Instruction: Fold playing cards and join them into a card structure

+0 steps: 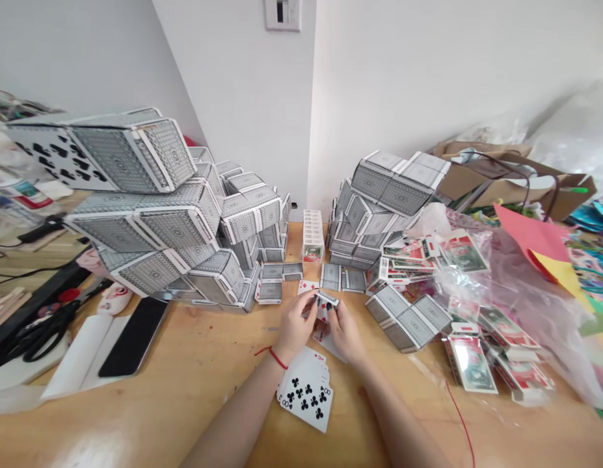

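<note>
My left hand (295, 325) and my right hand (344, 330) meet above the wooden table (194, 383), both pinched on a small folded playing card piece (325, 300) with a grey patterned back. A red thread is tied round my left wrist. Below the hands lies a fanned pile of loose cards (306, 390), an eight of clubs on top. Another loose card (307, 286) lies just beyond my fingers.
Tall stacks of card-built blocks stand at the left (145, 214) and centre right (384, 201). Card boxes (477, 351) and plastic wrap litter the right. A phone (133, 338), scissors (42, 331) and coloured paper (540, 240) lie around.
</note>
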`<state>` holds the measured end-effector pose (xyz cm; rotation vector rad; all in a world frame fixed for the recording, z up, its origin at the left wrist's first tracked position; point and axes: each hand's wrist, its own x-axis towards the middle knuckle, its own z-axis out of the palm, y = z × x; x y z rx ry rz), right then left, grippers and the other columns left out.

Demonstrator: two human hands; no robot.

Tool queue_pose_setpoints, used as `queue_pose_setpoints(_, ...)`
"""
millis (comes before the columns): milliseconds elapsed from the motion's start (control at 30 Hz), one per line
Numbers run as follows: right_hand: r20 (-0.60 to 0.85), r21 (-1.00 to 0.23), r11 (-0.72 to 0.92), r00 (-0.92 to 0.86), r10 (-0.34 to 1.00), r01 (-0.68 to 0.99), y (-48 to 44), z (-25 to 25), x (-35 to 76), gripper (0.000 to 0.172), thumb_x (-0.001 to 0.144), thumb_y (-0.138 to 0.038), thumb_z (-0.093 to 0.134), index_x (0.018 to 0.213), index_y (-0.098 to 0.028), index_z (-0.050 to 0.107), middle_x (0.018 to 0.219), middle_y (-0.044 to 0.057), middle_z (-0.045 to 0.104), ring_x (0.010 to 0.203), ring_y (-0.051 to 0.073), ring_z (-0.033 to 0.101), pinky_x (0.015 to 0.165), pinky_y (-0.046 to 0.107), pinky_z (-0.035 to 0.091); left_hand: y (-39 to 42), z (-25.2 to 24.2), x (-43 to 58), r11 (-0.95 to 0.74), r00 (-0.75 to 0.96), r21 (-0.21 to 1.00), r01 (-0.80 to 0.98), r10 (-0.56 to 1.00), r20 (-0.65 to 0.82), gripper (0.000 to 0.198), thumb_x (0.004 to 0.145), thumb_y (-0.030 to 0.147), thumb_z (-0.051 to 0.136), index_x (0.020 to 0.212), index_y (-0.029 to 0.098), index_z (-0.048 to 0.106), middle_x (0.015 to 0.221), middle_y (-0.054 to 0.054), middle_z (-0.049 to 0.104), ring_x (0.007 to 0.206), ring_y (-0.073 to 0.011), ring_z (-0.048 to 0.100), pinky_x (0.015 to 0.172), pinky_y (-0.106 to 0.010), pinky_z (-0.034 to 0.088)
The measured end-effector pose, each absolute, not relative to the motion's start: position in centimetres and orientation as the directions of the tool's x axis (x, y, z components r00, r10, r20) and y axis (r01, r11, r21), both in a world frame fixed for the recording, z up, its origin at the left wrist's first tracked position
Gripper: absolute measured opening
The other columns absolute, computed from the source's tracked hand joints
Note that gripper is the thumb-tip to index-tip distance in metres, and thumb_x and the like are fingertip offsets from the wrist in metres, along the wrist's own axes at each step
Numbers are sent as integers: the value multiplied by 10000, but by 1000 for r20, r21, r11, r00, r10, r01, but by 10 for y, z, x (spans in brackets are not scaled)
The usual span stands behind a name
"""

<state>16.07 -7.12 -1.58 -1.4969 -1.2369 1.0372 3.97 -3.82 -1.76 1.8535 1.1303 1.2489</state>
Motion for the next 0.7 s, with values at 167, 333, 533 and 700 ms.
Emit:
queue_pose_setpoints(167, -22, -925, -107, 231, 973, 364, -71, -16, 162, 292, 826, -464, 348, 768, -202, 464, 453, -28, 517, 386, 143, 511, 412, 232, 375, -37, -17, 39, -519, 167, 770, 372, 853, 494, 278, 801, 152, 440, 1052, 207, 545, 1020, -59, 610, 906, -146, 595, 767, -287, 532)
queue_pose_setpoints(333, -72, -945, -133, 208, 976, 297, -69, -18, 161, 463, 843, -478, 286, 1174, -176, 402, 458, -30, 541, 350, 154, 504, 393, 248, 396, -38, -16, 40, -532, 155, 740, 412, 841, 518, 272, 796, 128, 433, 1035, 203, 537, 1001, -59, 597, 918, -144, 580, 767, -291, 525)
queue_pose_setpoints(533, -92, -979, -110, 110, 990, 170, -72, -12, 159, 478, 839, -497, 305, 1187, -182, 394, 484, -26, 542, 399, 150, 518, 426, 255, 418, -34, -9, 36, -525, 129, 730, 438, 840, 527, 217, 793, 141, 453, 985, 191, 541, 1013, -69, 558, 986, -164, 534, 813, -323, 492)
queue_pose_setpoints(700, -109, -992, -106, 40, 993, -72, -71, -6, 162, 319, 791, -496, 437, 856, -190, 497, 509, -33, 525, 369, 104, 451, 384, 221, 367, -32, -2, 31, -540, 158, 720, 436, 833, 530, 236, 805, 141, 446, 1009, 212, 541, 969, -52, 559, 965, -155, 526, 851, -334, 451)
